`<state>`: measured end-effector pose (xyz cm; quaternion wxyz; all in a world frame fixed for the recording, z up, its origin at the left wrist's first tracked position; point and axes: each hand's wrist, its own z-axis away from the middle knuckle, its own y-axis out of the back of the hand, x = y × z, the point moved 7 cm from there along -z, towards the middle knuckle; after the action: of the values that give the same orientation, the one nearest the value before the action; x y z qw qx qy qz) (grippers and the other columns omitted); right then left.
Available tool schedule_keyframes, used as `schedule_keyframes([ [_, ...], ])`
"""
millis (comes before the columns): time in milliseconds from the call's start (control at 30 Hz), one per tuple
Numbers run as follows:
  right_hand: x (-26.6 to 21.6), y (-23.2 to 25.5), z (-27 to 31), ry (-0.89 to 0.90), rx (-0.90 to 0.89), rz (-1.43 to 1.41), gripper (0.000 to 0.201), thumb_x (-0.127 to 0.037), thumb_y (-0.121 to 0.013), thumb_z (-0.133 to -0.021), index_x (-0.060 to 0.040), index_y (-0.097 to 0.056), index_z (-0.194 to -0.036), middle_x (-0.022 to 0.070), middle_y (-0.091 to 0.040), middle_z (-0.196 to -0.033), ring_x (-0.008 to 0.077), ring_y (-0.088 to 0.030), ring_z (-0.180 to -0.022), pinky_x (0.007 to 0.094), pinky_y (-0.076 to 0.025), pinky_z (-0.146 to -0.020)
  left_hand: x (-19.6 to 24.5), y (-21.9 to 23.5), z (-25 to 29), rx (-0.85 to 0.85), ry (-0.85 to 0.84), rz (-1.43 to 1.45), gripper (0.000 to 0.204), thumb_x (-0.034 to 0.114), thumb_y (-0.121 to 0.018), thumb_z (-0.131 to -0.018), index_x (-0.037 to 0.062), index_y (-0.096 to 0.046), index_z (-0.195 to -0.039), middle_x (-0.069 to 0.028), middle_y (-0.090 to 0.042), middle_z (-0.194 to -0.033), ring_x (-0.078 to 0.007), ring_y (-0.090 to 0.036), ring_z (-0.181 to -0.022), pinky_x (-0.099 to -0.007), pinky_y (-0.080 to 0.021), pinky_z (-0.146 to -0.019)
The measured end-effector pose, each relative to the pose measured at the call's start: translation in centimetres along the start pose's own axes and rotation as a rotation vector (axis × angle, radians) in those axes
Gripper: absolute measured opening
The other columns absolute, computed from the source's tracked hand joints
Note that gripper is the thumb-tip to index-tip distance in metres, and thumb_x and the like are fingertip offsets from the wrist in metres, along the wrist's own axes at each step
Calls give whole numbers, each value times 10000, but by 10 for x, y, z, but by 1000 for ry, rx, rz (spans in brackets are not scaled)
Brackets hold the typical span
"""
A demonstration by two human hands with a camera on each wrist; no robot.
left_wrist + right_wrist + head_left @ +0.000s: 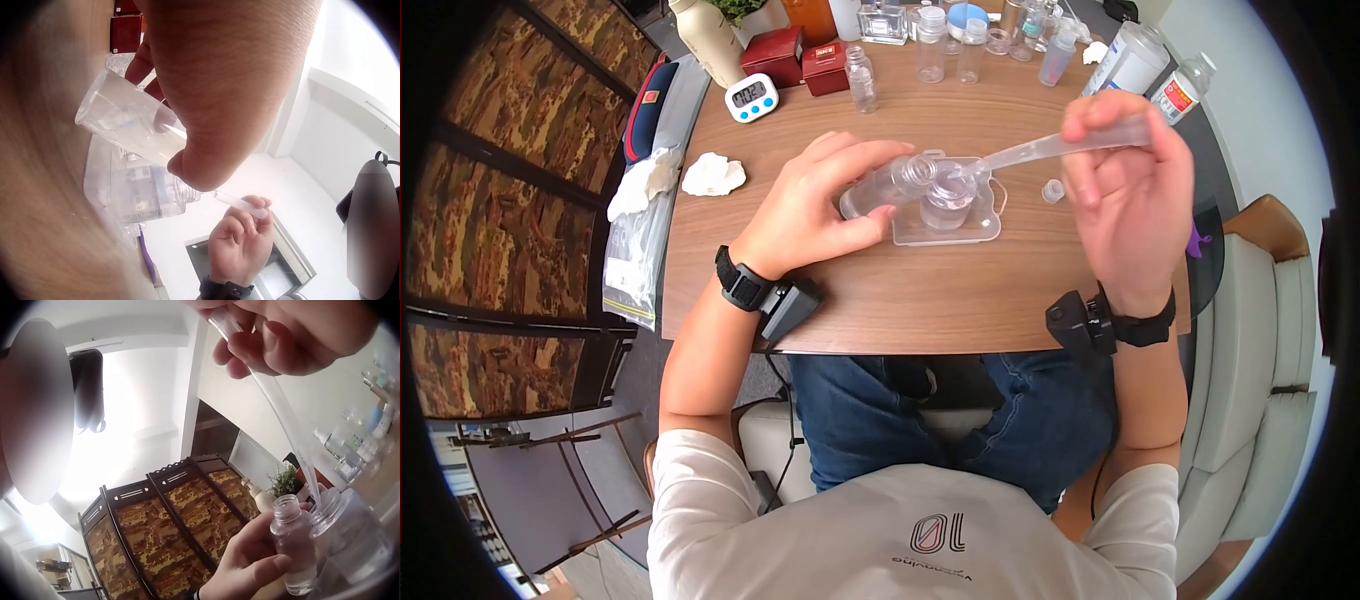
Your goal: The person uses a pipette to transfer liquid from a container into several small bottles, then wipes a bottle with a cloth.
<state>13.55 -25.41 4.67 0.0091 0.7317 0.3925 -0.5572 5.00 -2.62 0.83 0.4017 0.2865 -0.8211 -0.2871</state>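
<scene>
My left hand (815, 205) grips a small clear bottle (880, 188) round its body, tilted, its uncapped mouth close beside a clear wide-mouthed jar (947, 212). The jar stands upright on a shallow clear plastic tray (945, 240). My right hand (1135, 200) pinches a translucent plastic dropper (1045, 148) by its bulb end. In the right wrist view the dropper (281, 412) slants down with its tip inside the open jar mouth (326, 511), and some clear liquid shows low in the held bottle (294, 550).
A small clear cap (1052, 191) lies right of the tray. Crumpled tissue (714, 175) is at the left. Along the back stand a digital timer (752, 98), red boxes (772, 57), an open clear bottle (861, 80) and several other bottles. A labelled bottle (1183, 88) stands back right.
</scene>
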Motion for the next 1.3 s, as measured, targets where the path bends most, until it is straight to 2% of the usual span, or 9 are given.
schedule_keyframes([
  [67, -3, 3, 0, 11, -17, -35, 460, -342, -311, -1068, -18, -638, -1050, 136, -681, -995, 112, -439, -591, 242, -363, -556, 0, 0, 0, 4, -7, 1, 527, 112, -742, -734, 53, -695, -1255, -90, -646, -908, -209, -579, -797, -344, -509, -749],
  [133, -9, 2, 0, 94, -34, -81, 466, -347, -305, -1070, -22, -639, -1053, 142, -679, -999, 116, -438, -590, 245, -372, -563, 0, 0, 0, 6, -13, -4, 526, 111, -741, -733, 54, -695, -1254, -90, -642, -903, -208, -576, -795, -344, -508, -749],
  [233, -4, -4, 1, 74, -109, -157, 473, -354, -302, -1072, -19, -636, -1059, 147, -677, -1003, 124, -449, -600, 253, -383, -570, 0, -1, 0, 3, -2, -3, 528, 109, -744, -729, 53, -696, -1252, -88, -641, -901, -206, -576, -794, -345, -507, -748],
  [433, 9, -8, 2, 7, -38, -118, 529, -404, -276, -1083, -11, -631, -1078, 141, -688, -1008, 134, -488, -631, 258, -384, -565, 2, 0, -1, 0, 5, 3, 528, 107, -746, -726, 51, -697, -1248, -85, -637, -888, -205, -579, -793, -345, -508, -749],
  [633, 7, -10, 2, 27, -53, -123, 591, -472, -265, -1078, -9, -632, -1079, 140, -693, -1008, 134, -496, -633, 259, -375, -552, 2, 1, -1, -3, 14, 4, 528, 108, -745, -727, 50, -697, -1249, -84, -640, -892, -203, -585, -796, -342, -513, -755],
  [1300, 6, -11, 3, 49, -64, -116, 601, -472, -273, -1081, 1, -641, -1058, 146, -696, -1002, 133, -500, -616, 252, -384, -537, 1, 0, 0, 2, 9, -1, 522, 113, -745, -735, 54, -698, -1251, -82, -652, -911, -199, -583, -796, -334, -513, -751],
])
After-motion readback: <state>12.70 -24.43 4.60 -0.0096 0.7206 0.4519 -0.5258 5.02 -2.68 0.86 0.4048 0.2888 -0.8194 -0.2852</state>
